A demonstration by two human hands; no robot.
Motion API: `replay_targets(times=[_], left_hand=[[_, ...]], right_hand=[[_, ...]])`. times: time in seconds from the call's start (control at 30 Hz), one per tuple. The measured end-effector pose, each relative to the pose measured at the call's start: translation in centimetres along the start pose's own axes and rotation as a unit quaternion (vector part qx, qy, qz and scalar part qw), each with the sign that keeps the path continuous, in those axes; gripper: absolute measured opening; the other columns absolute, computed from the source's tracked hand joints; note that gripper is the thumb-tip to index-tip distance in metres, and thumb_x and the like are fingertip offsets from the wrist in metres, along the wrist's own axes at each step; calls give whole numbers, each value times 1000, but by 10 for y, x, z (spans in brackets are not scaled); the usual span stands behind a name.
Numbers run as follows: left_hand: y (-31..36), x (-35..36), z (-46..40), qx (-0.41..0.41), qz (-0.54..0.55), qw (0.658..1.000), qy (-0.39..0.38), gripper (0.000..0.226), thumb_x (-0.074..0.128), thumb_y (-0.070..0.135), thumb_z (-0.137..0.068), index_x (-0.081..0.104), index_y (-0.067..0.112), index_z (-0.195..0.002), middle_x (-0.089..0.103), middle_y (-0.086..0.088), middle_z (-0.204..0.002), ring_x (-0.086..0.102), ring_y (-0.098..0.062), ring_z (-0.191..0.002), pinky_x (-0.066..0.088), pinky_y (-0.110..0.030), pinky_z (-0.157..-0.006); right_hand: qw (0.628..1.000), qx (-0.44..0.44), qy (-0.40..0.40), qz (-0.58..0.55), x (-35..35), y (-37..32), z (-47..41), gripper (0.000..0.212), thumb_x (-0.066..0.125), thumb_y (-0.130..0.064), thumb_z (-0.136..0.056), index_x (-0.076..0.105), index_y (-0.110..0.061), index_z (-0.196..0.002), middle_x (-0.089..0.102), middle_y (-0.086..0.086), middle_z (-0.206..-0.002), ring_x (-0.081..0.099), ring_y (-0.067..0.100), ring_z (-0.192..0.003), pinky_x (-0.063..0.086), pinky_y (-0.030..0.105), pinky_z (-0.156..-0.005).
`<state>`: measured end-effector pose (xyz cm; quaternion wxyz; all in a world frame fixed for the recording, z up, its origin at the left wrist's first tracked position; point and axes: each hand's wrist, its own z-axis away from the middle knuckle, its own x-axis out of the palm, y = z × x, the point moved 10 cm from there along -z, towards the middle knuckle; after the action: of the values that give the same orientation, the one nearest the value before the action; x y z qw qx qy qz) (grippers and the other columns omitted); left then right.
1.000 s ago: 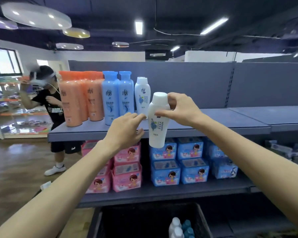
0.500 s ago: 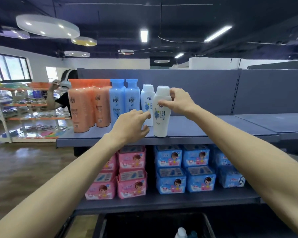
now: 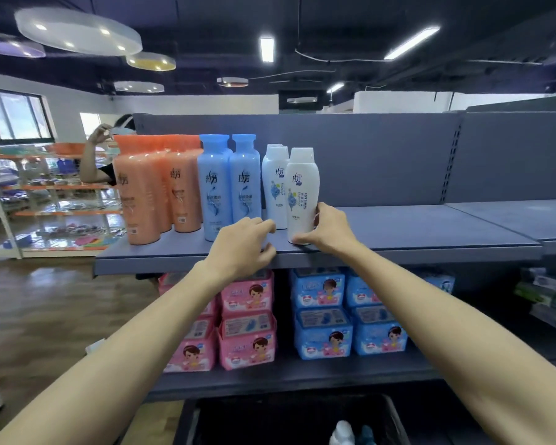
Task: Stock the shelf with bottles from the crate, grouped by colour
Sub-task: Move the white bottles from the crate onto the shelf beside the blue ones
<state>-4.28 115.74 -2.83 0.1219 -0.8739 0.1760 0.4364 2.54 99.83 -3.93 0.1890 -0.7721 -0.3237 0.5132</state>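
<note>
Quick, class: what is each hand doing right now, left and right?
Left hand: fingers curled loosely at the shelf edge, holding nothing.
Right hand: gripping the front white bottle near its base.

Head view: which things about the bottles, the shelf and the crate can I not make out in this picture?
- Orange bottles: how many stand behind the front ones, hidden by them.
- White bottles behind the front white bottle: mostly covered; count unclear.
- Crate: cut off by the bottom edge; only two bottle tops show.
- Small print on the labels: too small.
- Left hand: palm side hidden; whether it touches the shelf is unclear.
</note>
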Motion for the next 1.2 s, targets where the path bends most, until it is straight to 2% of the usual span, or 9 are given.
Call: replay_targets(times=[0.1,0.23,0.37,0.5,0.67,0.8,0.9,1.2], left_hand=[[-12,10,-8,-33,12,999,3,27,53,34,-87,57,20,-111,62,2,-98,56,-22,-96,50,-39,-74],[-24,20,-22,-52,-33,998,32,22,50,36,-88,53,17,-97,58,0,-87,55,-24,-86,42,-33,-61],[-25,31,-30,-52,-37,996,70,21,51,34,-87,53,13,-90,58,-2,-83,52,-25,-82,41,-33,-52],[-28,37,-27,-58,-2,991,118,20,50,32,-85,53,14,-89,57,0,-82,49,-22,-81,44,-37,-50],[-31,37,-26,-56,16,989,133,18,50,31,-85,53,15,-94,58,1,-84,48,-21,-82,43,-36,-52],[-30,39,-26,-58,14,990,130,18,50,31,-86,53,15,-94,57,1,-85,48,-21,-82,43,-36,-53],[-31,41,-26,-61,14,990,124,18,51,31,-86,53,15,-94,58,1,-86,47,-21,-83,45,-38,-55],[-29,43,-24,-59,25,991,114,18,52,28,-87,54,13,-97,57,0,-88,46,-20,-84,44,-36,-56]], right_hand=[[999,14,13,-29,9,5,-7,60,90,-33,-59,56,-14,-104,64,-1,-95,61,16,-89,51,29,-73],[997,4,16,-72,24,7,-20,58,92,-28,-61,57,-16,-105,67,-1,-99,65,15,-89,55,29,-80],[997,-19,8,-80,33,6,-30,53,90,-25,-65,58,-14,-105,67,-3,-99,66,12,-88,52,21,-75],[996,-33,15,-78,39,8,-36,52,89,-26,-67,61,-12,-108,69,-1,-100,68,11,-87,55,21,-78],[997,-38,20,-58,42,9,-39,50,88,-29,-70,63,-12,-109,69,-2,-100,67,9,-84,49,11,-70],[998,-39,23,-39,44,10,-38,49,86,-33,-71,63,-14,-110,72,0,-106,68,11,-89,57,29,-84],[999,-42,27,-16,47,12,-38,48,83,-39,-72,64,-16,-110,72,-1,-107,69,14,-94,57,38,-87],[999,-30,41,6,48,16,-37,51,78,-49,-70,64,-20,-110,71,-1,-105,67,19,-95,58,41,-82]])
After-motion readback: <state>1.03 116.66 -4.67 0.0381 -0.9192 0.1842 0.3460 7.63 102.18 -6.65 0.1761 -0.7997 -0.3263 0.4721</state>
